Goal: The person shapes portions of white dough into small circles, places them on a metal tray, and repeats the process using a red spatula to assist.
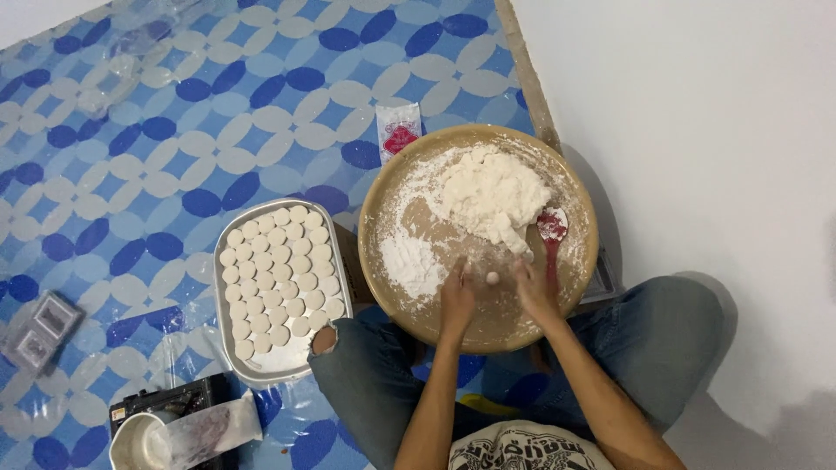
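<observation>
Lower centre of frame, left hand [456, 298] and right hand [535, 292] flank a small dough ball [492, 278], touching it loosely. The tray [261, 370] left is nearly full; much dough [492, 196] remains in the round pan [383, 187].

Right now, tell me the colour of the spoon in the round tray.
Red spoon, dusted white with flour; head view shows it.

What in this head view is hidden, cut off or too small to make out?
- Head view: the small dough ball lies between the left hand and right hand; contact is too small to tell.
- The red spoon is partly behind the right hand.
- The white container is cut by the bottom edge.
- The round tray hides whatever supports it.
</observation>
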